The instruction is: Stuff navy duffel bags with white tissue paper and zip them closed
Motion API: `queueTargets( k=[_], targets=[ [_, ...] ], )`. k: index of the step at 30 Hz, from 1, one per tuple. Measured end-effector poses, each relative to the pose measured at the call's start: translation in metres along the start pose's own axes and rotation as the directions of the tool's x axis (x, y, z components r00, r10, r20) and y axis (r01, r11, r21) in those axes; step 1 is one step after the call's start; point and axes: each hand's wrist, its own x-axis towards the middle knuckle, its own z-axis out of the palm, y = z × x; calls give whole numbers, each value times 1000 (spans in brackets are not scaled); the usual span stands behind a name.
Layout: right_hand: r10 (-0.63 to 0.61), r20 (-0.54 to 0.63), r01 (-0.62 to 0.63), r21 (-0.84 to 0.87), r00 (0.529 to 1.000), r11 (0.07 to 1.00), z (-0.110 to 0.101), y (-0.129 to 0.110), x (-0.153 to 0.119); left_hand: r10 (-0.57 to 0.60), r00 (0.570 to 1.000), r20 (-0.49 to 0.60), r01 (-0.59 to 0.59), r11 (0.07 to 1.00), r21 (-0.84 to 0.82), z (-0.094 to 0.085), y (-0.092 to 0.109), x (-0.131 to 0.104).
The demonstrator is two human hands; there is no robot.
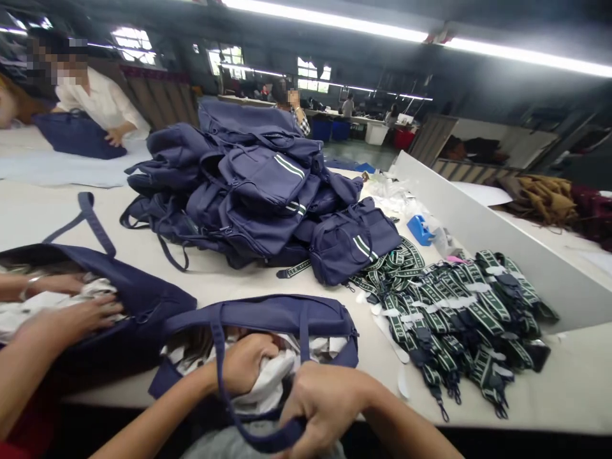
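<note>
Okay, open navy bag (287, 310) at near table edge, just below center, mouth up, crumpled white stuffing (272, 377) inside. Left hand (247, 364) is in the mouth, fingers curled tight on the stuffing. Right hand (326, 403) is closed in a fist round the looped handle (220, 357) at the near rim; thumb bent over, fingertips partly hidden.

Bag looks plain, soft-sided, far wall standing with a slightly wavy top edge, zip along rim, near side sagging.

Just beside it, left: second open bag (160, 296), also white-stuffed, another person's hands (79, 306) in it. Farther left, person in white shirt (108, 102) with a navy bag (79, 135).

Beyond: heap of navy bags (268, 210), some with green-white stripes. Right: pile of green lettered straps (459, 306) with clips, blue tape dispenser (419, 230) behind, low white partition (482, 236) along that side. Pale tabletop (574, 382) shows as a strip between bag and heap, a narrower one toward the straps.
</note>
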Motion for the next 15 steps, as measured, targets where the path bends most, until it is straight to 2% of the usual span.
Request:
queueTargets(
  k=[2,5,7,10,12,14,15],
  targets=[
    [128,45,-134,177,991,975,7,10,-32,-33,998,-56,39,993,108,5,9,-25],
    [253,136,-287,417,958,862,20,31,-67,-90,996,-21,92,990,105,-1,19,-61],
    [284,166,-328,537,944,777,30,44,-75,-98,995,15,96,989,113,-3,16,-74],
    [365,122,-367,564,923,740,38,52,-67,-41,997,-69,58,963,262,11,-2,-69],
    [454,-40,-394,434,890,810,36,47,-52,52,982,-182,30,908,418,27,-16,-51],
    [467,-335,-436,166,819,884,29,41,-35,177,946,-273,-5,848,530,39,-25,-28],
    [419,-485,-473,13,767,881,24,39,-27,234,924,-302,-25,826,563,42,-26,-16]
  ],
)
